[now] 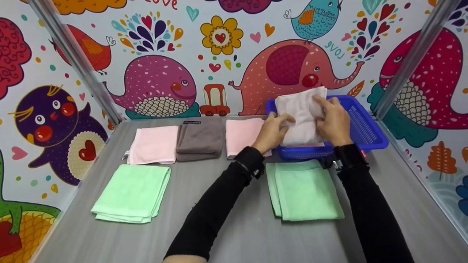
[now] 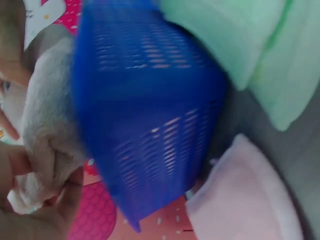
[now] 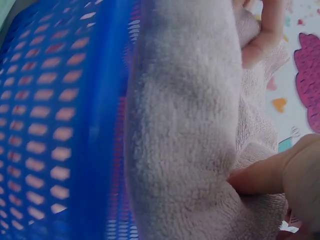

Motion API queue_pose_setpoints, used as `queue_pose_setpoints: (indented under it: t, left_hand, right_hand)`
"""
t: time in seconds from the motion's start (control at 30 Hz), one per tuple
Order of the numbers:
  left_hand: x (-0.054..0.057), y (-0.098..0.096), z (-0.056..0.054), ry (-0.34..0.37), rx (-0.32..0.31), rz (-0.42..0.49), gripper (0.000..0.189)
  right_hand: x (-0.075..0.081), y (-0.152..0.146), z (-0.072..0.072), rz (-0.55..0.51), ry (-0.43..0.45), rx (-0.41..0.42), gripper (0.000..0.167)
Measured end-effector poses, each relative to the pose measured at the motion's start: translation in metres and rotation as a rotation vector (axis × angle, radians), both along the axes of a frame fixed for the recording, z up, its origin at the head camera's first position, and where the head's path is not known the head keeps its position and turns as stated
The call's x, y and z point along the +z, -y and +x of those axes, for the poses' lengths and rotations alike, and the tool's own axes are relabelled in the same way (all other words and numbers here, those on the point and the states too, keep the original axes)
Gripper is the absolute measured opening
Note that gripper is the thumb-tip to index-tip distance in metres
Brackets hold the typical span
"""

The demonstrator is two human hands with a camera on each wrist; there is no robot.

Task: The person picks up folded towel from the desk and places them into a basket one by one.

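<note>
Both hands hold a folded pale pinkish-white towel [image 1: 300, 115] up over the left part of a blue plastic basket [image 1: 360, 113]. My left hand [image 1: 272, 132] grips the towel's left edge, thumb on the near face. On the other side my right hand [image 1: 333, 118] pinches it, fingers near the upper right corner. In the left wrist view the towel [image 2: 47, 115] hangs bunched beside the basket wall [image 2: 150, 115]. The right wrist view shows a thumb [image 3: 260, 177] pressing into the terry cloth [image 3: 185, 120]. Something pink shows inside the basket, mostly hidden behind the towel.
Along the back lie a folded pink towel [image 1: 155, 145], a grey-brown one [image 1: 201, 140] and another pink one [image 1: 241, 135]. In front are two folded green towels, one at left [image 1: 131, 191] and one before the basket [image 1: 307, 191]. Patterned walls [image 1: 219, 73] enclose the table.
</note>
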State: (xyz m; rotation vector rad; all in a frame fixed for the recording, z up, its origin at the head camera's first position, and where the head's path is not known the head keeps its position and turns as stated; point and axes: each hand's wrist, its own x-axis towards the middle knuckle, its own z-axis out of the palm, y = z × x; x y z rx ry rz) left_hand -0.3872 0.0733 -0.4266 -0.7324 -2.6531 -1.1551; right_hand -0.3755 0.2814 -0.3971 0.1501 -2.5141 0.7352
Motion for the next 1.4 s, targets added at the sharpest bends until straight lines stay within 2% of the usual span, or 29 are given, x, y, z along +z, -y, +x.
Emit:
queue_pose_setpoints:
  t: [0.1,0.2,0.47,0.57,0.83,1.0,1.13,1.3,1.4]
  left_hand:
    - [-0.007,-0.007,-0.002,-0.042,0.036,-0.027,0.028]
    - [-0.009,-0.013,-0.003,-0.085,0.084,-0.072,0.029]
    - [-0.011,-0.028,-0.002,-0.136,0.152,-0.286,0.033]
    - [-0.011,-0.032,-0.002,-0.139,0.181,-0.338,0.036]
    - [-0.012,-0.037,-0.005,-0.147,0.186,-0.435,0.035]
    - [-0.015,-0.04,-0.005,-0.174,0.17,-0.454,0.029]
    - [-0.019,-0.043,-0.006,-0.234,0.168,-0.501,0.025]
    - [-0.025,-0.044,-0.008,-0.378,0.203,-0.62,0.019]
    - [-0.026,-0.044,-0.009,-0.405,0.232,-0.69,0.018]
  right_hand:
    - [-0.007,-0.006,-0.004,-0.009,0.026,0.002,0.066]
    - [-0.013,-0.009,-0.007,-0.005,0.03,0.023,0.066]
    - [-0.028,-0.014,-0.009,0.027,0.054,0.044,0.066]
    - [-0.032,-0.016,-0.012,0.034,0.061,0.054,0.066]
    - [-0.039,-0.017,-0.019,0.068,0.04,0.066,0.065]
    - [-0.043,-0.02,-0.021,0.071,0.051,0.082,0.065]
    - [-0.048,-0.022,-0.022,0.078,0.064,0.088,0.064]
    - [-0.052,-0.023,-0.025,0.079,0.096,0.103,0.064]
    - [-0.055,-0.023,-0.028,0.083,0.115,0.122,0.064]
